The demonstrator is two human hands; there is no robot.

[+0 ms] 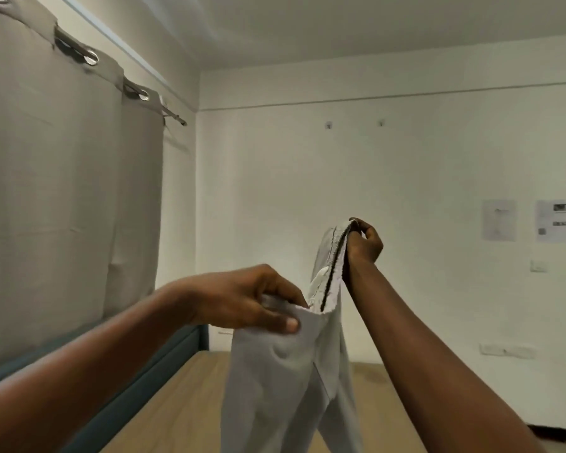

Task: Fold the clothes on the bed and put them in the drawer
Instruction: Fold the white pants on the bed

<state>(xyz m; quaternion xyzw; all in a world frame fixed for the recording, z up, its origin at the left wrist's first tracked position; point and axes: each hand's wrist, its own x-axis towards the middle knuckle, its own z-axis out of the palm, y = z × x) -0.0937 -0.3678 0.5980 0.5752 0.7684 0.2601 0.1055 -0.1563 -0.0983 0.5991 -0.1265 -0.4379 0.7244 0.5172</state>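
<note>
Garment: we see a pale grey-white pair of cloth trousers [291,387] held up in mid-air at the middle of the room, above the floor and touching nothing but the two hands; the legs hang straight down and run out of the bottom of the view.
Waistband: the trousers' top edge [332,269] is stretched on a slant between the hands, low at our left and high at our right; its inner side shows a dark strip.
Left hand: the left hand [242,299] grips the lower end of the waistband; the fingers are curled over the top edge and the thumb presses flat on the outer cloth.
Right hand: the right hand [365,245] is raised higher and farther out; its fingers are curled tight round the upper end of the waistband, the forearm bare below it.
Left of us: long grey eyelet curtains [62,191] hang from a metal curtain rod [175,117]; a blue-grey padded frame edge [138,380] runs beneath them.
Underfoot: a light wooden plank floor [183,413].
Backdrop: a plain white wall [307,191]; two printed paper sheets [499,220] are stuck on it at the right, with a small white wall switch [538,265] just below them.
</note>
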